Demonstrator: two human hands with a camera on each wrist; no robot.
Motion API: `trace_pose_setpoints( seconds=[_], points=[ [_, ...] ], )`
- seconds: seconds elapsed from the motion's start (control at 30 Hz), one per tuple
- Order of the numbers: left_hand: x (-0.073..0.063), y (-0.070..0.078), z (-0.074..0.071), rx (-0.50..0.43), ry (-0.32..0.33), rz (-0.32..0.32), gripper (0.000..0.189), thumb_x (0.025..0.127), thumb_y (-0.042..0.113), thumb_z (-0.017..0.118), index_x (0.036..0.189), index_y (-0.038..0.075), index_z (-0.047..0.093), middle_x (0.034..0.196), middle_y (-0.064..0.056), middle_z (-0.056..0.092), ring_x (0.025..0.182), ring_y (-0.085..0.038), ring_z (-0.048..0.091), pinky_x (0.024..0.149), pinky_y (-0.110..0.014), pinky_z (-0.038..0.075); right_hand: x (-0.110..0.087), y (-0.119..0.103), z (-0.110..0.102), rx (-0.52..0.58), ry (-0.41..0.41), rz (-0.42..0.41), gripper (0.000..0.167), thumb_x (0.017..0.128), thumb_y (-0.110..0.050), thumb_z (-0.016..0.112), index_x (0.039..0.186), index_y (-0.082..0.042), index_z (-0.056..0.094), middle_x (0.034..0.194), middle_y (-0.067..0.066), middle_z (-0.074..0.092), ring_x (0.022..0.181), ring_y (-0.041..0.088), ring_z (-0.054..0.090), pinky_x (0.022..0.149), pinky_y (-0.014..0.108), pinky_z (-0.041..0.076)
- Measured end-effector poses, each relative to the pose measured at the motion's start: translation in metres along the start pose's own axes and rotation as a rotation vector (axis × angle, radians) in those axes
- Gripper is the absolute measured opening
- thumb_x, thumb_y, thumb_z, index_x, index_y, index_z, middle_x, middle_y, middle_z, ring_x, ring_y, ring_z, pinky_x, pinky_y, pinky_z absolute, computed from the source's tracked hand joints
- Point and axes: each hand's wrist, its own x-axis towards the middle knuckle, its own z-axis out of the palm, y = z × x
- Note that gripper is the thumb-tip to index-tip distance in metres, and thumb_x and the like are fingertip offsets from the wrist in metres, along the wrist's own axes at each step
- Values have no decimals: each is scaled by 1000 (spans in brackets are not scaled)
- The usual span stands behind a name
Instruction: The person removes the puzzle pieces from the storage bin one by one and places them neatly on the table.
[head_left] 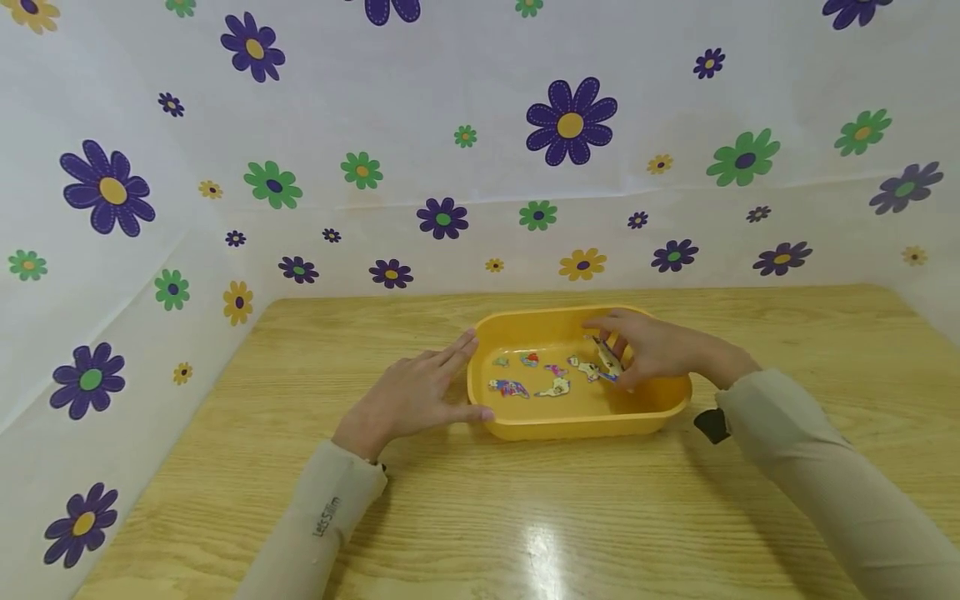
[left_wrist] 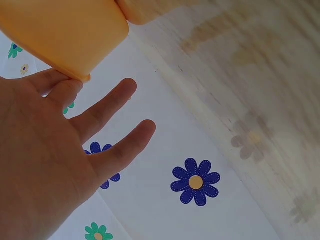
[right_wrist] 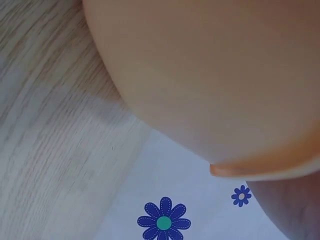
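Evidently the work sits toward the far side of a pale wood-grain bench [head_left: 420,517], where a yellow, round-cornered plastic tub [head_left: 585,427] stands a little right of centre. Behind and to the left hangs a white cloth printed with purple, green and yellow flowers [head_left: 465,50]. Flat, brightly printed cut-out pieces lie on the tub's floor: a small green piece [head_left: 501,362] at the far left, a red and blue piece [head_left: 529,359] just right of it, a blue and red elongated piece [head_left: 510,388] nearer on the left, a small pink piece [head_left: 556,370] beside a cream curved piece [head_left: 555,387] in the middle, and a cream piece with blue marks [head_left: 585,367] farther right. A beige sleeve with dark lettering [head_left: 300,525] comes in from the near left, a plain beige sleeve [head_left: 832,492] from the near right, with a small black object [head_left: 711,425] beside its cuff. The right hand [head_left: 652,343] blocks sight of part of the tub's right end, and the tub's outer wall fills much of the right wrist view. The left hand [head_left: 416,390] has its fingers spread and fairly straight, touching the left end, thumb on the near rim; two fingers stretch clear of the tub. Inside the tub, the right fingers and thumb bend in a narrow pinch, holding a tilted cream and blue cut-out [head_left: 606,358].
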Motion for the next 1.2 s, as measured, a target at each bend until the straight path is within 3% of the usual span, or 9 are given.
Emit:
trace_pose_setpoints(
  seconds=[0.27, 0.5, 0.97, 1.2],
  points=[
    [1, -2, 4, -17, 14, 9, 100, 91, 69, 59, 162, 10, 21, 167, -1, 15, 142, -40, 41, 111, -56, 40, -4, 4, -1, 65, 14, 11, 84, 75, -3, 80, 148, 9, 42, 122, 20, 49, 100, 27, 61, 84, 39, 60],
    [0, -2, 4, -11, 15, 14, 100, 91, 69, 59, 162, 10, 21, 168, -2, 15, 142, -40, 40, 111, -57, 39, -6, 3, -2, 125, 57, -57, 80, 76, -1, 80, 145, 12, 41, 123, 23, 49, 101, 29, 63, 86, 44, 60],
    [-1, -2, 4, -19, 25, 14, 100, 91, 68, 60, 162, 10, 22, 168, -2, 16, 141, -40, 41, 111, -57, 39, -12, 2, -11, 96, 138, -40, 72, 78, -6, 79, 140, 9, 45, 126, 24, 52, 102, 30, 62, 92, 53, 56],
    [-1, -2, 4, -24, 22, 5, 100, 91, 68, 60, 162, 10, 22, 167, -2, 16, 141, -41, 41, 111, -58, 39, -16, 3, -20, 35, 191, -105, 74, 77, -11, 81, 140, 4, 45, 129, 23, 54, 108, 36, 59, 94, 58, 52]
  ],
)
